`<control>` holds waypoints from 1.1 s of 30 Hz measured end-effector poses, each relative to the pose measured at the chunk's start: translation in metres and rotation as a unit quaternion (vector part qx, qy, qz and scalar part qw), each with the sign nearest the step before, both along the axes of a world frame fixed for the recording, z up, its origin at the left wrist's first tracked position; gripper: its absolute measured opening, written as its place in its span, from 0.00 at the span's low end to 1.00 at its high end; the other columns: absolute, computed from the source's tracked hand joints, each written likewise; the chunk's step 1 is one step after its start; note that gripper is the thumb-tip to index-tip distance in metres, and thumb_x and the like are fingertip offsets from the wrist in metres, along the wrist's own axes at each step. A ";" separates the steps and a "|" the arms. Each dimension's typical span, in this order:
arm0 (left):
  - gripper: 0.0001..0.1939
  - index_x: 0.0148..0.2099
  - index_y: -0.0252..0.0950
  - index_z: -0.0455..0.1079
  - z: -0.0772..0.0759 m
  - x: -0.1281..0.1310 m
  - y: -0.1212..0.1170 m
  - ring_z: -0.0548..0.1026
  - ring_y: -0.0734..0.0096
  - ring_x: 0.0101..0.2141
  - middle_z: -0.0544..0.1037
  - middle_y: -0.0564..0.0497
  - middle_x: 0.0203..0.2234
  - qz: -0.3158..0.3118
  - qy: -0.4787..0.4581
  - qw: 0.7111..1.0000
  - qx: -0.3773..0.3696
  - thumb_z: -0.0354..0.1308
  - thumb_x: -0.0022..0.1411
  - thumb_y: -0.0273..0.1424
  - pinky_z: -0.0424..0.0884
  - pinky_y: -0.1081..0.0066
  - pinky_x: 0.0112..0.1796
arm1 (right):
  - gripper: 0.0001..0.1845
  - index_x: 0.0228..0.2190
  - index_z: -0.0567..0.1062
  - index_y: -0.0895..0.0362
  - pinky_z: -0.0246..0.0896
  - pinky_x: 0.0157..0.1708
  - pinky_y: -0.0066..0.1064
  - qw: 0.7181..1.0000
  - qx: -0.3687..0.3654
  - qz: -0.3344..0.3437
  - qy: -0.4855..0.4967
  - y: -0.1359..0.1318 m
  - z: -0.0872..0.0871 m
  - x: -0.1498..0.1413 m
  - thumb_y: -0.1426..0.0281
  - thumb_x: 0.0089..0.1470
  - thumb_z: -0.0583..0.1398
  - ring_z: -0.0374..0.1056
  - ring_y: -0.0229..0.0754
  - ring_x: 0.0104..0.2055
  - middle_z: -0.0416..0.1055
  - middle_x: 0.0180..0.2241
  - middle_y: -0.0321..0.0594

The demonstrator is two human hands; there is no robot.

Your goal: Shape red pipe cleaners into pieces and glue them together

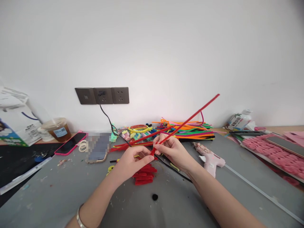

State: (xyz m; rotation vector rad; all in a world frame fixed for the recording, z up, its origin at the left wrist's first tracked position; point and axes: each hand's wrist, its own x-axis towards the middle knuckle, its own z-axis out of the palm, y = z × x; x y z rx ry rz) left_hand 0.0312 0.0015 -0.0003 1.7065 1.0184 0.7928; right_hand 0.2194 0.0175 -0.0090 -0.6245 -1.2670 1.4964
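Note:
My left hand [131, 161] and my right hand [172, 148] meet over the grey table [71, 190], both pinched on a long red pipe cleaner [190, 118] that slants up to the right. Its lower end sits between my left fingertips. Under my hands lies a small stack of short red pipe-cleaner pieces [144, 175]. More long red pipe cleaners [140, 141] lie flat just behind my hands. A heap of pipe cleaners in many colours [190, 129] is spread along the back of the table.
A pink glue gun [210, 158] lies right of my right forearm. A pink-cased phone [70, 144], another phone [97, 148] and an iced drink cup [58, 129] sit at the left. Wall sockets [102, 95] hold a black cable. A tray of pink pieces [273, 152] lies far right.

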 end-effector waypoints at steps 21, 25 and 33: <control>0.08 0.30 0.38 0.79 -0.011 -0.001 0.007 0.71 0.69 0.25 0.80 0.50 0.25 0.110 -0.001 0.987 0.120 0.63 0.56 0.36 0.63 0.72 0.27 | 0.13 0.27 0.75 0.56 0.72 0.30 0.29 0.991 0.054 -0.073 -0.102 0.004 0.000 0.006 0.62 0.46 0.71 0.73 0.37 0.27 0.73 0.26 0.34; 0.12 0.32 0.35 0.78 -0.010 -0.001 0.007 0.74 0.68 0.28 0.80 0.49 0.26 0.137 -0.137 0.981 0.008 0.65 0.54 0.40 0.66 0.74 0.28 | 0.14 0.26 0.74 0.56 0.73 0.28 0.30 0.989 0.054 -0.079 -0.111 0.000 -0.001 0.002 0.61 0.45 0.71 0.74 0.39 0.26 0.74 0.23 0.35; 0.16 0.28 0.33 0.75 -0.010 0.012 0.003 0.69 0.75 0.25 0.75 0.50 0.22 0.142 -0.269 0.944 -0.124 0.71 0.48 0.42 0.63 0.76 0.24 | 0.12 0.25 0.75 0.54 0.72 0.31 0.34 0.983 0.100 -0.125 -0.087 -0.008 -0.008 -0.014 0.62 0.46 0.70 0.74 0.41 0.29 0.76 0.26 0.37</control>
